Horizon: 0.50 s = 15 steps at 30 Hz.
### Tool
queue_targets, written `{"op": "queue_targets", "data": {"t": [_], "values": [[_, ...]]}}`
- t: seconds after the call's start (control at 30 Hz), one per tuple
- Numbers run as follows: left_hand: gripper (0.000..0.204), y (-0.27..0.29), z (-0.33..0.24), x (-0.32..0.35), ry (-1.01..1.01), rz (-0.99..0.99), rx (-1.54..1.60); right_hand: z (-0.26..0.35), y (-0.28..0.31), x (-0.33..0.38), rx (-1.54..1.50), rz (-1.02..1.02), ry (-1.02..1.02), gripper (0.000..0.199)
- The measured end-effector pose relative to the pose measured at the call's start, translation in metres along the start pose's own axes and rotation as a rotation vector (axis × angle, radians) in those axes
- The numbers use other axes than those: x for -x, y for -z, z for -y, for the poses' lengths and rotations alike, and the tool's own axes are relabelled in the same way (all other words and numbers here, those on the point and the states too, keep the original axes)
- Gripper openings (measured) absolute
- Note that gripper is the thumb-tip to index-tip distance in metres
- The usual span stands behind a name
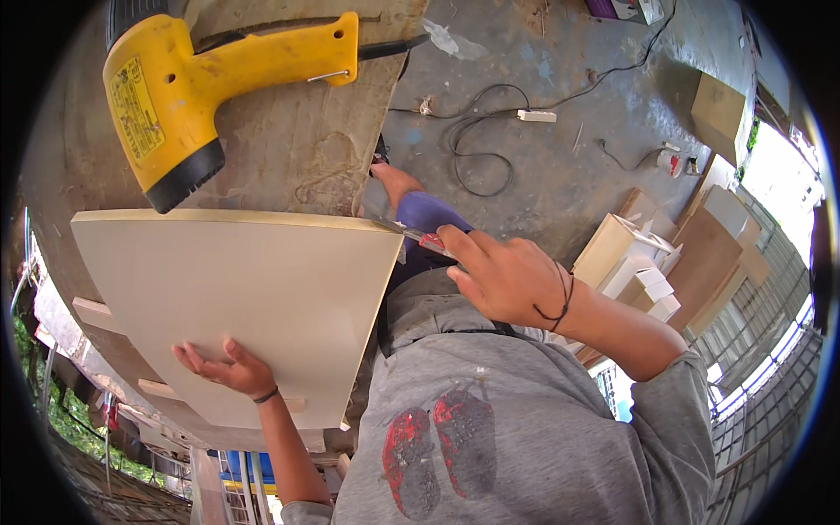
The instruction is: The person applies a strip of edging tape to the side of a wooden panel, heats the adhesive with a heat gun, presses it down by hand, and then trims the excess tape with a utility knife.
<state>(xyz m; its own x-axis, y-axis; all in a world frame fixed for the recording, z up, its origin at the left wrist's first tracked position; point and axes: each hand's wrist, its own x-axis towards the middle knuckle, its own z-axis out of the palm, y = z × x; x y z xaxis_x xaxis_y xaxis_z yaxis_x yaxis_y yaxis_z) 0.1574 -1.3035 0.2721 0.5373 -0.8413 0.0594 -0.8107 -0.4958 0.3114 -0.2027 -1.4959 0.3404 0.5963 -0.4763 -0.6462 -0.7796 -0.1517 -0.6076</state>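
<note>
A pale, flat board (236,297) with a light yellowish edge lies on the wooden workbench (306,131) in front of me. My left hand (229,371) rests on its face, fingers stretched out and holding nothing. My right hand (507,276) is closed round a red-handled utility knife (432,243). The knife's blade points left and lies at the board's far right corner; whether it cuts into the edge cannot be told. Just beyond the board's far edge, a yellow heat gun (166,96) with a black nozzle lies on the bench.
A black cable (481,157) curls over the concrete floor (560,175) beside a white power strip (536,115). Several boards and box-like pieces (626,249) are stacked at the right. A brown box (717,114) stands farther back. Wooden strips (98,313) stick out past the board's left side.
</note>
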Motion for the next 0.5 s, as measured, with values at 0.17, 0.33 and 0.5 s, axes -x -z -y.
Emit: {"op": "queue_targets", "data": {"t": [0.17,0.33,0.5], "values": [[0.071,0.0001,0.0000,-0.0004,0.000,-0.003,-0.006,0.0013,0.0024,0.0062,0.034,-0.040,0.014,0.038],[0.071,-0.0012,0.0000,-0.0004,-0.004,-0.015,0.002,-0.0047,-0.0024,0.0003,-0.017,0.003,-0.007,0.046],[0.072,-0.0010,-0.0009,-0.0028,-0.006,-0.024,0.030,-0.0034,-0.0001,0.0049,-0.016,-0.011,-0.014,0.043]]}}
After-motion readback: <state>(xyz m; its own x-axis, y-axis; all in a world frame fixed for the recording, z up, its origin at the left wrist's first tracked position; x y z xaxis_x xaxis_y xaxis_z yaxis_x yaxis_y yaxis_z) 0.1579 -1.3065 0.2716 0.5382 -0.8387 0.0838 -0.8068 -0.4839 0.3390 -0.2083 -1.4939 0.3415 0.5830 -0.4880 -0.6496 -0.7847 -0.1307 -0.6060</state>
